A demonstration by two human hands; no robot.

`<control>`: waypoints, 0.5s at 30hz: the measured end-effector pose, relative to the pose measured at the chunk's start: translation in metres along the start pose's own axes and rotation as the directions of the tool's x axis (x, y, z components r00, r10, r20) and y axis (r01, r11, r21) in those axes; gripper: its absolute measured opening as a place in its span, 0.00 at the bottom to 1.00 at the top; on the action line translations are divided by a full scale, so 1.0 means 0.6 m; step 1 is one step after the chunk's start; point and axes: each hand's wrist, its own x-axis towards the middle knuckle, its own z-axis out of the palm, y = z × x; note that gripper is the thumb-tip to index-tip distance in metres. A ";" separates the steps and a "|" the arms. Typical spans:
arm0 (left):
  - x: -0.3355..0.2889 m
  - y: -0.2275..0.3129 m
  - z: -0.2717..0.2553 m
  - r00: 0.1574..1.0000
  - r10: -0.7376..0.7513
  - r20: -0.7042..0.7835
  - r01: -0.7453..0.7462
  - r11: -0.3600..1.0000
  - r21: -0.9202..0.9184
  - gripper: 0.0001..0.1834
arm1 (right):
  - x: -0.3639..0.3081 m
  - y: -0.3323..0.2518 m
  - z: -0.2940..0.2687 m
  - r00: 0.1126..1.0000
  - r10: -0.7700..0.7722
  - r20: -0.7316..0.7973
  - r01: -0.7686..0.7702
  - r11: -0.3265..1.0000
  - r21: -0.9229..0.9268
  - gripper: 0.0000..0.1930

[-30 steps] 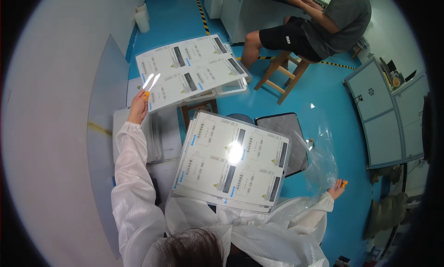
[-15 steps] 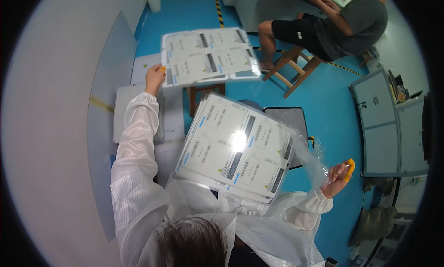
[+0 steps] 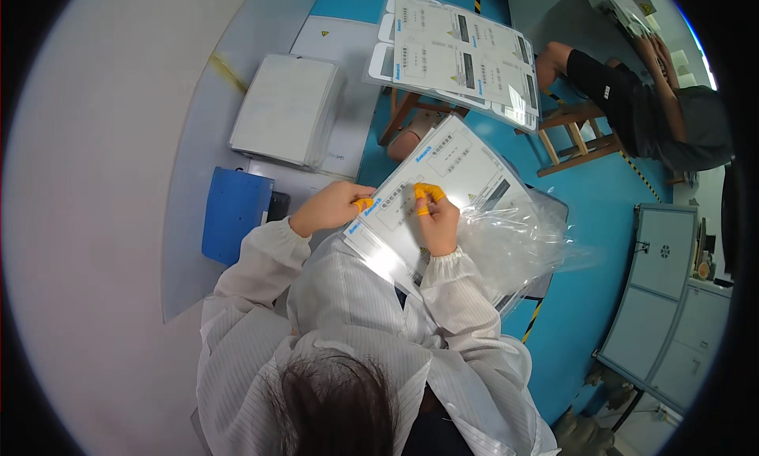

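On my lap lies a slanted stack of white printed panels (image 3: 473, 160) with blue marks and dark bars. My left hand (image 3: 336, 206), a yellow finger cot on it, is closed on the left edge of the stack. My right hand (image 3: 439, 225) is above the top panel with yellow-capped fingers bent together in a pinch; what they hold, if anything, does not show. A crumpled clear plastic bag (image 3: 518, 239) spreads from the stack's right side, beside my right wrist. Farther off, more printed panels (image 3: 466, 53) rest in a pile on a wooden stool (image 3: 403, 112).
To the left, a stack of pale panels (image 3: 286, 108) stands on a white surface (image 3: 340, 41), with a blue box (image 3: 236, 215) nearer me. A seated person (image 3: 632, 92) is at the far right, on a wooden stool (image 3: 581, 136). Grey cabinets (image 3: 656, 290) stand at the right.
My left hand has left the far panels and come back to the lap stack's left edge. My right hand has moved left from the bag's outer side to over the stack. The view has shifted.
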 end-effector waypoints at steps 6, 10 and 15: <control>0.019 0.021 0.003 0.992 0.123 -0.038 -0.112 0.970 0.218 0.18 | 0.029 0.024 -0.017 0.982 0.099 -0.160 -0.095 0.995 0.031 0.08; 0.026 0.014 0.013 0.985 0.108 -0.132 -0.081 0.978 0.194 0.19 | 0.028 0.027 -0.017 0.983 0.068 -0.169 -0.071 0.997 -0.012 0.09; 0.031 0.018 0.009 0.987 -0.076 -0.138 0.070 0.996 -0.047 0.20 | 0.022 0.024 -0.014 0.975 0.063 -0.214 -0.067 0.998 -0.013 0.08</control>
